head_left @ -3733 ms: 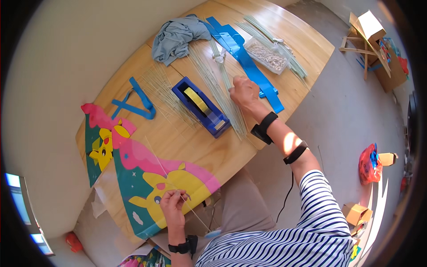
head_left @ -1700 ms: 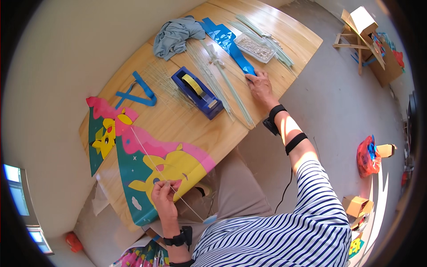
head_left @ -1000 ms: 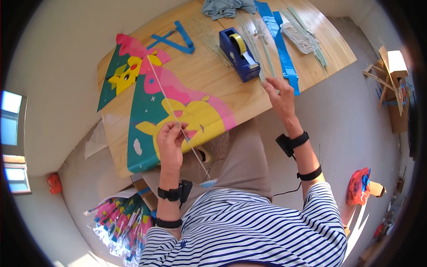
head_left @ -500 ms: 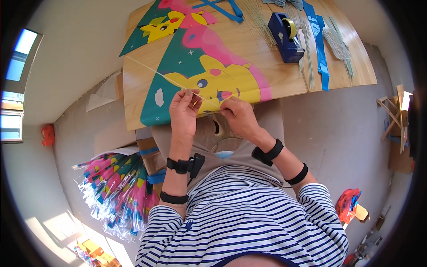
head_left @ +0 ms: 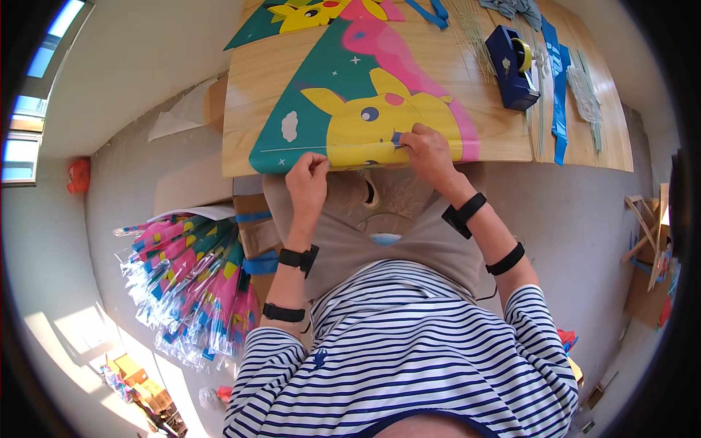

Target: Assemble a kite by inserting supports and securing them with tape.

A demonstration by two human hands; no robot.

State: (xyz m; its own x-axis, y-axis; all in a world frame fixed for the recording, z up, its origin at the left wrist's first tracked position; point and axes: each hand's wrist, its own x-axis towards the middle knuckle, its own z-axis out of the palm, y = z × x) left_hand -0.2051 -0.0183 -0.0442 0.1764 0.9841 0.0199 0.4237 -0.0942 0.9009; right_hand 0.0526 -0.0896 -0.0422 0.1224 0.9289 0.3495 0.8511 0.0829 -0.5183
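Observation:
A triangular kite sheet (head_left: 307, 117), green, pink and yellow with a cartoon face, lies on the wooden table with its wide edge toward me. Along that near edge runs a thin white rod (head_left: 292, 150), lying across the sheet. My left hand (head_left: 308, 179) is closed, thumb and forefinger pinching at the sheet's near edge beside the rod. Farther right, my right hand (head_left: 431, 157) is closed too, its fingertips pinched on the rod over the yellow print. The exact grip under the fingers is partly hidden.
A second kite sheet (head_left: 307, 16) lies at the table's far side. To the right are a blue tape dispenser (head_left: 511, 69), blue strips (head_left: 558, 95), thin rods (head_left: 475, 40) and a clear plastic box (head_left: 584, 95). Bagged kites (head_left: 193, 285) are heaped at lower left.
The rod, held slanting over the sheet before, now lies along its near edge. My left hand has come down to that edge; my right hand has shifted right. My view has shifted too.

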